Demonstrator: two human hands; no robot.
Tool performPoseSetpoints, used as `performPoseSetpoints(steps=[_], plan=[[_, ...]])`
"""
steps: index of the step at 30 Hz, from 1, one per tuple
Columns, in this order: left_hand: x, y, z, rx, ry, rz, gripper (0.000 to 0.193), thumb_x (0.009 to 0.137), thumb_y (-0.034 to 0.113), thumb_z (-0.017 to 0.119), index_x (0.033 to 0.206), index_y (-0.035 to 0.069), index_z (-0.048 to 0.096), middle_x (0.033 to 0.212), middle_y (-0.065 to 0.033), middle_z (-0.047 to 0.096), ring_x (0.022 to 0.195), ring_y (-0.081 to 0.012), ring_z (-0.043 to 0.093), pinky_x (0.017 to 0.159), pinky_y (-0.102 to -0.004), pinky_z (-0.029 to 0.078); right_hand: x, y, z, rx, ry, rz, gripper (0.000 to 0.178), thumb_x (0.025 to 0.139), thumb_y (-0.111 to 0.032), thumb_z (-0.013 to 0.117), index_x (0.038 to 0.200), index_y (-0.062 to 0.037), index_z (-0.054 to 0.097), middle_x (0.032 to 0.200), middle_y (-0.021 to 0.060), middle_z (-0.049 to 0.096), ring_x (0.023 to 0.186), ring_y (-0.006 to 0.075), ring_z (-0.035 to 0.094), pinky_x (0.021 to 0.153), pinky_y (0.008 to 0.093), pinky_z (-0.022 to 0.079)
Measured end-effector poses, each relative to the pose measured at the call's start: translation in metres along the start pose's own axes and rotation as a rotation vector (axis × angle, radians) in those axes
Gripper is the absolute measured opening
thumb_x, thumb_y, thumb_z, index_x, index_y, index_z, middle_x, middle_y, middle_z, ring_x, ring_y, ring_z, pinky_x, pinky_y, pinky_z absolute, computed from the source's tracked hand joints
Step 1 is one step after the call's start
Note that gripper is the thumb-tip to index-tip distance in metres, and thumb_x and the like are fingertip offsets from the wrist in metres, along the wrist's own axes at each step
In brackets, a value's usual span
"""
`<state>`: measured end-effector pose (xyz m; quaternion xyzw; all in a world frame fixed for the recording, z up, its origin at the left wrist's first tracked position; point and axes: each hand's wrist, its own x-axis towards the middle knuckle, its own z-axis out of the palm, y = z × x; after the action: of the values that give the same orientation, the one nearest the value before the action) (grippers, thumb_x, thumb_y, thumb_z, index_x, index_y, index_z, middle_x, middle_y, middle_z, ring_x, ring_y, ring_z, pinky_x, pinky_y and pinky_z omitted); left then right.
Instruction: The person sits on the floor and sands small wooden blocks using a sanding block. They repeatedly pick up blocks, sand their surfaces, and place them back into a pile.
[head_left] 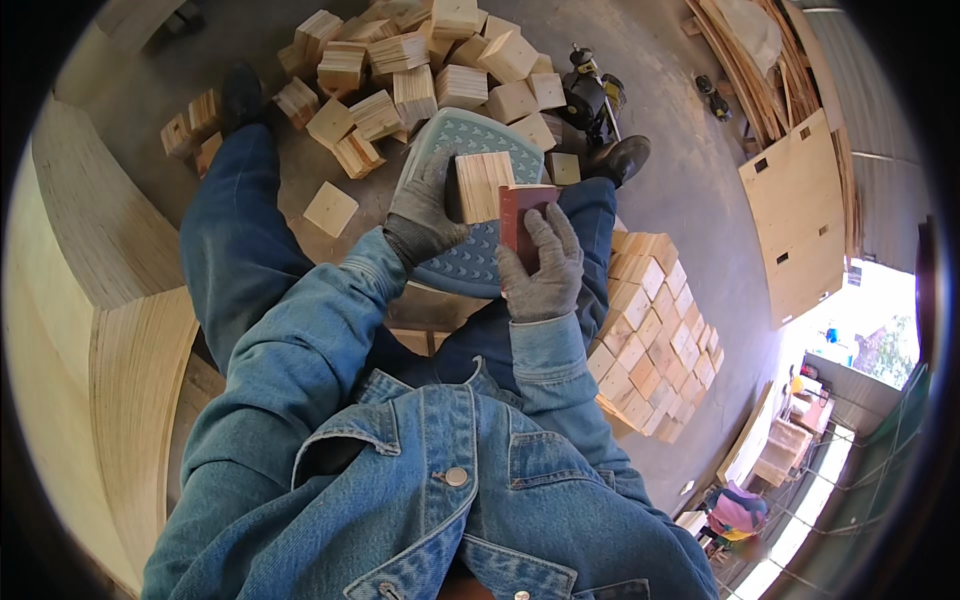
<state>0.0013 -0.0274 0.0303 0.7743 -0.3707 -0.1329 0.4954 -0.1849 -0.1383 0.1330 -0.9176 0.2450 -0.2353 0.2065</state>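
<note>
My left hand point(425, 208), in a grey glove, grips a layered plywood block point(482, 188) from its left side. In my right hand point(547, 268), also gloved in grey, is a flat reddish-brown sanding block point(519, 222), with the fingers laid over its face and the thumb at its left edge. Its upper end touches or lies very near the right side of the plywood block. Both are held above a blue-green plastic stool point(455, 268) with a textured top, which stands between my legs.
A heap of loose wood blocks point(400, 60) lies beyond the stool. Right of my leg is a neat stack of blocks point(655, 340). A black and yellow power tool point(597, 95) sits by my right shoe. Large curved plywood pieces point(140, 360) stand at left; panels point(805, 210) lean at right.
</note>
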Motion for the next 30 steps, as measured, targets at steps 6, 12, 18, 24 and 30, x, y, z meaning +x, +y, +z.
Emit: performPoseSetpoints(steps=[6,12,18,24,30], plan=[[-0.002,-0.002,0.008,-0.014,-0.049,-0.057,0.129,0.058,0.035,0.098,0.165,0.01,0.028,0.153,-0.0245,0.047,0.143,-0.0446,0.048,0.122,-0.0482,0.043,-0.02,0.002,0.001,-0.074,-0.007,-0.002,0.07,0.072,-0.018,0.092,0.138,-0.02,0.07,0.154,0.0158,0.056,0.128,0.0405,0.059,0.109,0.0531,0.047],[0.001,0.005,0.016,0.01,-0.019,-0.059,0.123,0.06,0.043,0.098,0.159,0.009,0.034,0.151,-0.0216,0.048,0.14,-0.0426,0.05,0.121,-0.0496,0.044,-0.036,0.011,0.0,-0.154,-0.023,-0.061,0.068,0.072,-0.02,0.091,0.137,-0.0227,0.071,0.154,0.0141,0.056,0.126,0.0389,0.059,0.108,0.0526,0.047],[0.004,0.003,0.016,0.015,-0.033,0.004,0.11,0.063,0.048,0.096,0.15,0.008,0.041,0.142,-0.0208,0.052,0.135,-0.04,0.052,0.118,-0.0491,0.045,-0.016,0.001,0.015,-0.242,-0.022,-0.158,0.061,0.072,-0.022,0.088,0.131,-0.0251,0.075,0.152,0.0102,0.057,0.126,0.0383,0.058,0.107,0.0529,0.047],[0.005,-0.031,0.029,-0.063,-0.026,0.016,0.103,0.065,0.045,0.095,0.147,0.008,0.044,0.136,-0.021,0.053,0.132,-0.0395,0.053,0.115,-0.0495,0.046,0.068,-0.025,0.038,-0.323,-0.143,-0.088,0.051,0.079,-0.028,0.083,0.129,-0.0247,0.077,0.15,0.0064,0.06,0.124,0.0427,0.059,0.106,0.0552,0.049],[0.003,-0.004,0.019,-0.013,-0.018,0.012,0.106,0.062,0.042,0.096,0.149,0.011,0.044,0.137,-0.0193,0.053,0.13,-0.0405,0.055,0.116,-0.0498,0.046,0.111,0.006,0.04,-0.202,-0.043,-0.008,0.053,0.079,-0.026,0.085,0.13,-0.0155,0.076,0.149,0.0173,0.063,0.133,0.0402,0.062,0.114,0.0486,0.046]])
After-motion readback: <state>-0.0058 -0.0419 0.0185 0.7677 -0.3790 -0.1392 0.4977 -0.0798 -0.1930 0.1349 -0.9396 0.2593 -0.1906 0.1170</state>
